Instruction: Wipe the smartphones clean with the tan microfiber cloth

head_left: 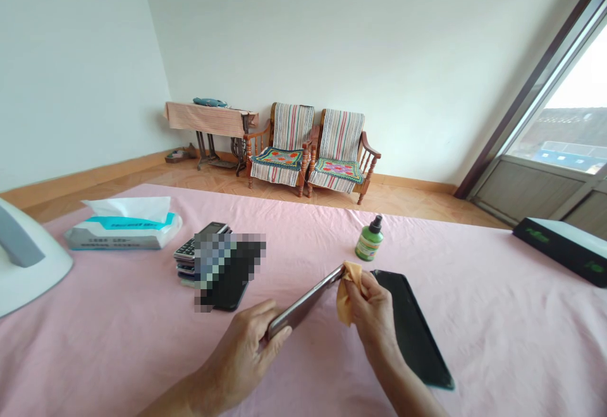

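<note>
My left hand grips the near end of a slim dark phone, which is tilted up off the pink tablecloth. A small yellow cloth is pinched in my right hand and pressed against the phone's far end. Under my right wrist a black tablet lies flat on the cloth.
A green bottle with a black pump stands just beyond the hands. A stack of phones and a tissue pack lie to the left. At the far left edge is a white appliance, at the far right a black-and-white box. Two wooden chairs stand at the back wall.
</note>
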Tool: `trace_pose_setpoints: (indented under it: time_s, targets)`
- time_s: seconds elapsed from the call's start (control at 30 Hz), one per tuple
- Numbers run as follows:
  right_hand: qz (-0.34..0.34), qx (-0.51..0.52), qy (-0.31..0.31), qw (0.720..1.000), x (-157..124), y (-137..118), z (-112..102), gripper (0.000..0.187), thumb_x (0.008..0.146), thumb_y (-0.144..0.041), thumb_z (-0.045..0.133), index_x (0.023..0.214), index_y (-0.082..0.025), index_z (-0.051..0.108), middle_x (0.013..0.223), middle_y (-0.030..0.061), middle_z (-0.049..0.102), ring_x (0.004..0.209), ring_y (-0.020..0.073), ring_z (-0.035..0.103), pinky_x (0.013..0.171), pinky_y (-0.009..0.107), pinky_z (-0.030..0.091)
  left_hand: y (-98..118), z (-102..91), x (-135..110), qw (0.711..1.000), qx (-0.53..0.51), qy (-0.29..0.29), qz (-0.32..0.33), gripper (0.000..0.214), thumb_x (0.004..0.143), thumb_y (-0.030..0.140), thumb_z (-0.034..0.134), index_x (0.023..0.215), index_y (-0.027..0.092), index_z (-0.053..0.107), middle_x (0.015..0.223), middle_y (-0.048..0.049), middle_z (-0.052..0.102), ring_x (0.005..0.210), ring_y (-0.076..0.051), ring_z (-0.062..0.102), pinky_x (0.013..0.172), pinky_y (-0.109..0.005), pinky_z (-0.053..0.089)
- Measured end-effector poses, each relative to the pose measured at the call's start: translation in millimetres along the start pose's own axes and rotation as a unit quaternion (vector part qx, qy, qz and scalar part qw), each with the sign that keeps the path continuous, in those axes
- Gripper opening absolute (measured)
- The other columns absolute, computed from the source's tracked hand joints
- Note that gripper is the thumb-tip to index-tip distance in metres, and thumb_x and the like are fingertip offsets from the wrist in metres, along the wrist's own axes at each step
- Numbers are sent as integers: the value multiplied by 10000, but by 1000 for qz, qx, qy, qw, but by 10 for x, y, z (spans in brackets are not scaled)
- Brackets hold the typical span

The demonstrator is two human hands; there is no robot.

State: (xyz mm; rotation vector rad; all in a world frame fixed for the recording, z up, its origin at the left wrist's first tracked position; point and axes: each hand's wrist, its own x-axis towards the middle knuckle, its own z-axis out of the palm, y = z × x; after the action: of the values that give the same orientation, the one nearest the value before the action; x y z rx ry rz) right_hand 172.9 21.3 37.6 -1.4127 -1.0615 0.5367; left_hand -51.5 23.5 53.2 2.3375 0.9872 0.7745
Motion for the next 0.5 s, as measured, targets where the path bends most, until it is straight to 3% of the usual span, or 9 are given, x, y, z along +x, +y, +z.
trace_pose_setpoints:
  time_s: [0.13,0.33,0.4,0.5]
  targets:
    - [-81,-89,-4,993,3,-79,-14,249,828,-327,480,733,-169,648,855,54,632,644,143,563,563,220,415,-8,-8,2,1000,4,-2,1,280,950,274,397,707,188,506,689,5,501,629,-154,529,590,-241,374]
    - [-70,-216,-12,974,14,23,-27,258,758,-230,491,505,-194,457,530,-18,489,480,119,460,461,220,309,12,-14,6,1000,15,-2,15,247,950,249,407,734,192,512,706,6,518,646,-151,543,603,-235,382]
    - [-74,-189,8,979,-7,-2,-30,240,789,-244,488,559,-184,520,598,-4,540,499,120,487,468,217,338,16,-18,2,1000,17,-5,20,234,953,237,407,757,192,527,726,3,529,668,-153,553,618,-235,387]
    - [-117,-126,25,985,-62,-76,-15,232,859,-261,456,768,-176,652,865,45,617,578,116,544,496,209,404,14,-12,-2,1000,15,-1,14,238,949,231,411,749,188,532,720,3,528,660,-151,553,614,-236,390]
